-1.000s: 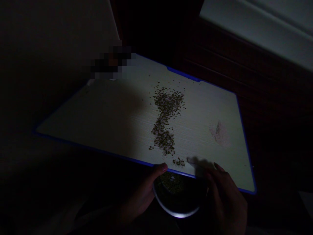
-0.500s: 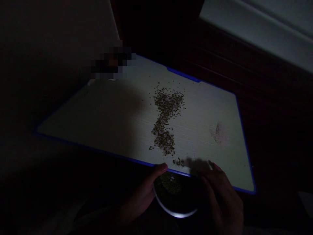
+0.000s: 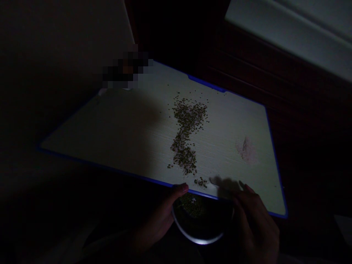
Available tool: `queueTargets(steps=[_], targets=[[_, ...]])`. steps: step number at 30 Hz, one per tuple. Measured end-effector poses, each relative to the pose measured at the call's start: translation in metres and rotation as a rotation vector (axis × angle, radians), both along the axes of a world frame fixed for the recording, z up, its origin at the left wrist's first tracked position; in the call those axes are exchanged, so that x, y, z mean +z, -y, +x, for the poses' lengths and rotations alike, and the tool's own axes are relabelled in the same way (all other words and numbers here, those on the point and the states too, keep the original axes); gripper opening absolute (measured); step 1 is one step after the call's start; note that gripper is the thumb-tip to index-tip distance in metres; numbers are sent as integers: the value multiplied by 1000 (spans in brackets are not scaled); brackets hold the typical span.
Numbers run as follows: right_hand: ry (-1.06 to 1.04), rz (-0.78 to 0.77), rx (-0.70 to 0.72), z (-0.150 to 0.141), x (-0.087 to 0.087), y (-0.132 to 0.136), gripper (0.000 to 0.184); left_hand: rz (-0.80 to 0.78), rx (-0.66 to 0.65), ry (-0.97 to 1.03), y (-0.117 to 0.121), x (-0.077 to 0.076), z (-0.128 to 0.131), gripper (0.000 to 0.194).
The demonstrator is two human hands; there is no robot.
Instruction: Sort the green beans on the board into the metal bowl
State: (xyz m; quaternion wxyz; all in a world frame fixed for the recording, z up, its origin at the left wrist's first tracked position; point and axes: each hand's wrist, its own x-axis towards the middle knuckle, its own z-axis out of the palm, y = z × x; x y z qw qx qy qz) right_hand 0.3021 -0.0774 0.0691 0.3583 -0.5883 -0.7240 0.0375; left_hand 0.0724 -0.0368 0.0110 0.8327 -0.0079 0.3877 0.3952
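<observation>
Small green beans (image 3: 187, 121), probably mung beans, lie in a loose band down the middle of a pale board (image 3: 132, 143) with a blue edge. Below the board's near edge, my left hand (image 3: 162, 216) grips the left side of a dark bowl (image 3: 203, 240) with a bright rim, which holds more beans. Its thumb rests at the board's edge. My right hand (image 3: 255, 216) is over the near edge, right of a small cluster of beans (image 3: 200, 182), its fingers bent together. Darkness hides what, if anything, they hold.
A small pinkish, grainy heap (image 3: 249, 150) lies on the right part of the board. Beyond the board's far right stands a pale ledge (image 3: 288, 33). A blurred-out patch (image 3: 126, 69) covers the far left corner. Surroundings are very dark.
My right hand has shifted slightly to the right, away from the small bean cluster. My left hand, the bowl and the board look unchanged.
</observation>
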Motion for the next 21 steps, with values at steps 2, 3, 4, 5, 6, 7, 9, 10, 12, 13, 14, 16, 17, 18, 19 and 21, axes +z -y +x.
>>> queueTargets(steps=[2, 3, 4, 5, 6, 7, 9, 10, 12, 13, 14, 16, 17, 18, 19, 21], targets=[[-4, -13, 36, -1, 1, 0, 27, 5, -9, 11, 0, 0, 0, 43], [-7, -16, 59, -2, 1, -1, 27, 5, -23, 14, 0, 0, 1, 44], [-9, -18, 79, -3, 1, -1, 26, 4, -33, 8, 0, 0, 1, 44], [-10, -20, 94, -4, 1, -2, 26, -1, -40, -2, -1, 0, 2, 44], [-10, -20, 104, -4, 1, -2, 26, -5, -39, -15, -1, 1, 2, 44], [-10, -22, 108, -5, 0, -2, 26, -13, -39, -25, -1, 1, 2, 44], [-7, -31, 111, -5, 0, -2, 28, -24, -45, -29, -2, 2, 3, 43], [-5, -32, 113, -5, 0, -2, 29, -27, -55, -20, -1, 2, 2, 43], [-4, -34, 114, -3, 1, -1, 30, -25, -69, -11, -1, 1, 2, 42], [-5, -30, 112, -2, 1, -1, 30, -25, -67, -14, 0, 1, 2, 42], [-5, -26, 110, -1, 0, -1, 30, -24, -63, -19, 0, 0, 1, 43], [-3, -23, 109, 2, -1, -1, 31, -31, -54, -21, 0, 0, 1, 47], [0, -25, 109, 3, -1, -1, 32, -37, -49, -13, 0, 0, 1, 49], [3, -30, 113, 4, -2, -2, 32, -40, -43, -5, 0, 0, 1, 51], [5, -38, 118, 5, -3, -2, 32, -41, -38, 2, 0, 1, 1, 52], [-3, -40, 129, 6, -4, -2, 29, -50, -24, 5, -1, 2, 1, 50]])
